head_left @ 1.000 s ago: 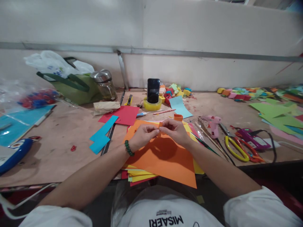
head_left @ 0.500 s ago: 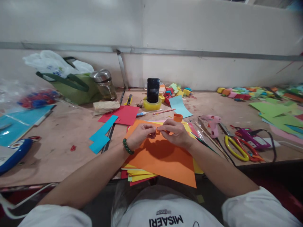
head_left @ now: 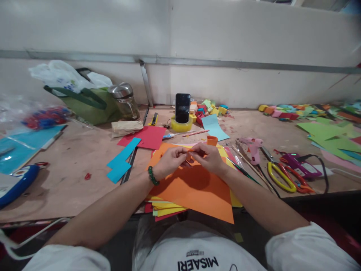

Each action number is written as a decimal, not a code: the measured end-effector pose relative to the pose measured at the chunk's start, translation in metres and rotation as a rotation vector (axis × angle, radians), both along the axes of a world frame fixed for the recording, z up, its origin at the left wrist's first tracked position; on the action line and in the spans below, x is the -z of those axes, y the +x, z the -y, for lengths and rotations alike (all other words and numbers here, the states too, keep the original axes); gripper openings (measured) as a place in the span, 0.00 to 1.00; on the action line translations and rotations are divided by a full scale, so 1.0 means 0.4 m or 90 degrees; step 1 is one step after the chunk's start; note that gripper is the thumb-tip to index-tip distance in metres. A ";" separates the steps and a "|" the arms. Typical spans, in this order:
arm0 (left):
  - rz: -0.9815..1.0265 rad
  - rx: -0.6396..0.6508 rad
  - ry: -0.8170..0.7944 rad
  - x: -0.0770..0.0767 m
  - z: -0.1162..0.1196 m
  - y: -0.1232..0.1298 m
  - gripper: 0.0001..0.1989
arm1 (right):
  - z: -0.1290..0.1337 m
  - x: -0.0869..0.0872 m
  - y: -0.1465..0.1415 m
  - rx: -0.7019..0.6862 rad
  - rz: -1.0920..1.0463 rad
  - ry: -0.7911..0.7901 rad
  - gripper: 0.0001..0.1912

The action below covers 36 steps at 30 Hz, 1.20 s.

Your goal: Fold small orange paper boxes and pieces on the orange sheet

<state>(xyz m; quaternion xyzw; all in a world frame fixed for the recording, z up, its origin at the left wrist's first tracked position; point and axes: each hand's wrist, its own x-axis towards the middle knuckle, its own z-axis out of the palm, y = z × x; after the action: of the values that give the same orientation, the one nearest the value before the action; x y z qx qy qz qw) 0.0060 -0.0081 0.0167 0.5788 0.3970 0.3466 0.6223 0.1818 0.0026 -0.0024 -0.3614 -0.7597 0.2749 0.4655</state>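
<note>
A small orange paper piece (head_left: 190,150) is pinched between my two hands, partly hidden by the fingers. My left hand (head_left: 175,161), with a green bead bracelet at the wrist, grips it from the left. From the right, my right hand (head_left: 208,158) closes thumb and fingers on it. Both hands are above a large orange sheet (head_left: 197,195), which lies on a stack of yellow, red and other coloured sheets. Just beyond my right hand stands a small folded orange paper piece (head_left: 212,140).
Blue strips (head_left: 124,154) and a red sheet (head_left: 153,137) lie left of the stack. Behind it a phone (head_left: 182,108) stands in a yellow tape roll. A pink glue gun (head_left: 254,150), yellow-handled scissors (head_left: 282,177) and a purple device (head_left: 303,165) are on the right.
My left hand has shifted slightly right and turned, its fingers now closer to my right hand. The orange piece between the fingertips has turned and sits slightly higher.
</note>
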 end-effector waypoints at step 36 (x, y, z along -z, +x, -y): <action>0.069 -0.077 -0.097 -0.005 -0.011 -0.003 0.23 | -0.012 -0.001 0.014 -0.058 0.156 0.308 0.06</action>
<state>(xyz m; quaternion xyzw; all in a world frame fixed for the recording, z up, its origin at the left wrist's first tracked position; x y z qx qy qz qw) 0.0049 -0.0038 0.0189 0.4853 0.4222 0.3834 0.6628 0.1875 0.0075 -0.0020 -0.2359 -0.8695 0.0605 0.4298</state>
